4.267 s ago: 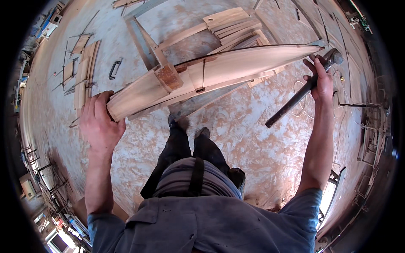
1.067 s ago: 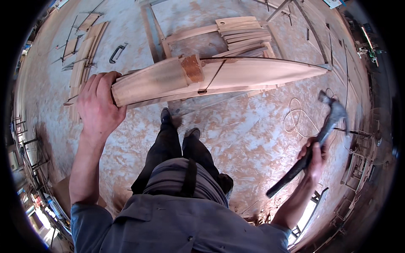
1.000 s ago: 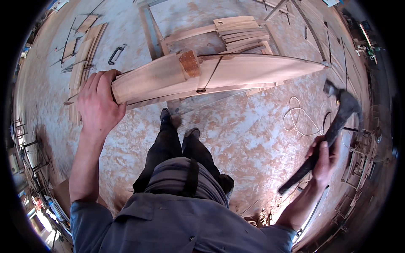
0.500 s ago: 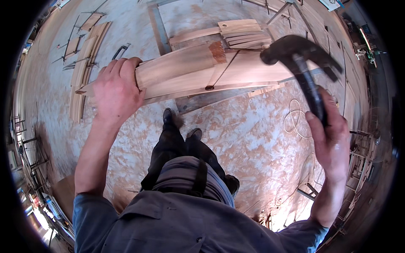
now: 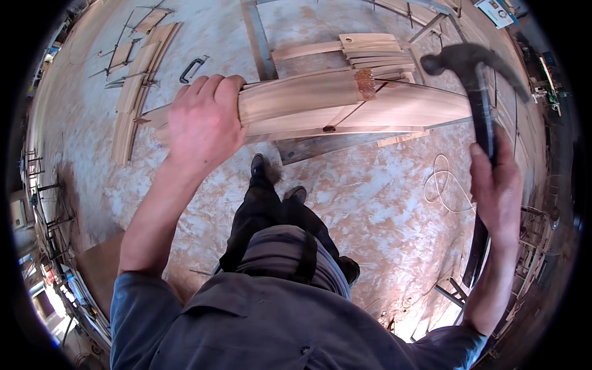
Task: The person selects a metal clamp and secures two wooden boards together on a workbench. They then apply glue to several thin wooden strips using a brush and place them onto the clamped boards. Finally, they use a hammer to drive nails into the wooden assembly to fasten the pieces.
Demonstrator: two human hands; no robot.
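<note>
My left hand (image 5: 206, 126) is closed over the left end of a short, slightly curved wooden board (image 5: 296, 97). At its right end the board has a rough reddish-brown patch. It lies on or just over a longer pale wooden panel (image 5: 425, 106), which has a dark line across it and a dark knot at its front edge. On the right, my right hand (image 5: 498, 182) is wrapped round the handle of a claw hammer (image 5: 472, 65). The hammer is raised, its head up beyond the panel's right part and apart from my left hand.
Behind the panel sits a stack of wooden boards (image 5: 377, 49). A C-clamp (image 5: 193, 69) lies on the floor, with long clamped boards (image 5: 137, 80) further left. Metal bars (image 5: 259, 43) run beyond the panel. A looped pale cord (image 5: 439, 185) lies near my right hand.
The view has shifted a little. My left hand and the short board have moved right along the panel. The hammer has moved up and right.
</note>
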